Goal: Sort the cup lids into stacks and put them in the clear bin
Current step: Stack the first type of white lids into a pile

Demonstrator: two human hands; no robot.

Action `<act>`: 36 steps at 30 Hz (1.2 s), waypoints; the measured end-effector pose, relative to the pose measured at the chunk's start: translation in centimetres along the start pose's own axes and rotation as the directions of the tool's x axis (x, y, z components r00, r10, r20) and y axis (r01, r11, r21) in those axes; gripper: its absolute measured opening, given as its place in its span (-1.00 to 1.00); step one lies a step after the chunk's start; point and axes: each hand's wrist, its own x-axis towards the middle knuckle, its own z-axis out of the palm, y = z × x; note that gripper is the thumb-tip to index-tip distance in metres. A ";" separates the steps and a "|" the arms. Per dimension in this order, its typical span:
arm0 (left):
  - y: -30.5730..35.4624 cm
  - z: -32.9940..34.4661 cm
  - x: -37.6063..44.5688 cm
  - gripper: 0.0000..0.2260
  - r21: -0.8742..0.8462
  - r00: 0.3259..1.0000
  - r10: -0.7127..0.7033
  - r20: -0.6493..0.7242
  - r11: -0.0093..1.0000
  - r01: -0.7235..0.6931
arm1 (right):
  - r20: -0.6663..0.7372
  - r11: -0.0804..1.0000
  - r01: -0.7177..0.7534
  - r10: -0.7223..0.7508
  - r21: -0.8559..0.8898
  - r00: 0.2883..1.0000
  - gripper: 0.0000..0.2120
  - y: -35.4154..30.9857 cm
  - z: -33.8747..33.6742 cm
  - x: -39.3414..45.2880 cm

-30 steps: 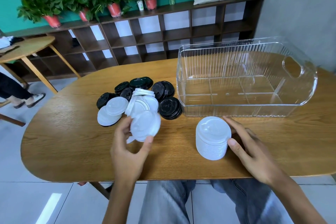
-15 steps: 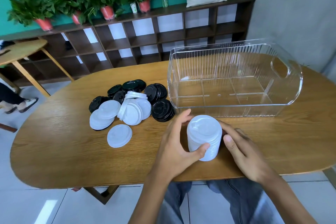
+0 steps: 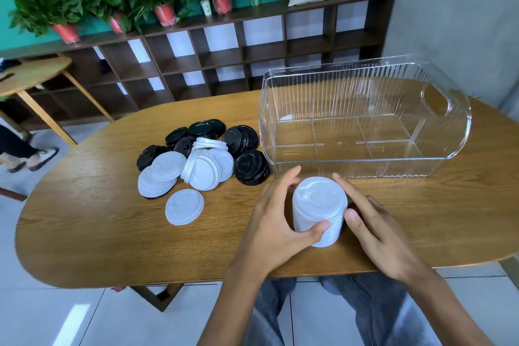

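A tall stack of white cup lids (image 3: 318,209) stands on the wooden table (image 3: 92,222) just in front of the clear bin (image 3: 460,132), which holds nothing. My left hand (image 3: 276,223) grips the stack from the left, thumb curled round its near side. My right hand (image 3: 375,230) holds it from the right between thumb and forefinger. To the left lies a mixed pile: loose white lids (image 3: 202,168), black lids (image 3: 251,167), and a single white lid (image 3: 184,206) lying apart from it.
The bin stands at the table's back right, with a handle cut-out in its right end. Behind the table runs a dark shelf unit (image 3: 224,59) with potted plants. A second table (image 3: 31,73) and a person's legs are at the far left.
My left hand put down the white lid it held, which now lies apart from the pile, and moved right to grip the stack. My right hand stayed at the stack.
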 end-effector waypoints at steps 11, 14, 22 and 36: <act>0.2 -0.1 0.1 -0.21 -0.018 0.998 -0.040 0.049 0.999 0.041 | -0.012 0.998 -0.016 0.016 0.067 1.000 -0.53 -0.1 -0.1 -0.1; 0.0 0.0 0.0 -0.22 -0.043 0.998 -0.057 0.030 0.997 0.058 | -0.008 0.997 -0.021 0.022 0.070 1.000 -0.53 0.0 0.0 -0.2; -0.6 0.4 -0.2 -0.23 -0.103 0.996 -0.087 -0.021 0.991 0.084 | 0.002 0.998 -0.029 0.029 0.050 1.000 -0.51 0.0 0.0 -0.2; -0.4 1.6 -1.1 -0.36 -0.133 0.987 -0.079 -0.142 0.989 0.060 | 0.019 1.000 -0.020 0.020 -0.008 1.000 -0.49 -0.3 0.0 -0.1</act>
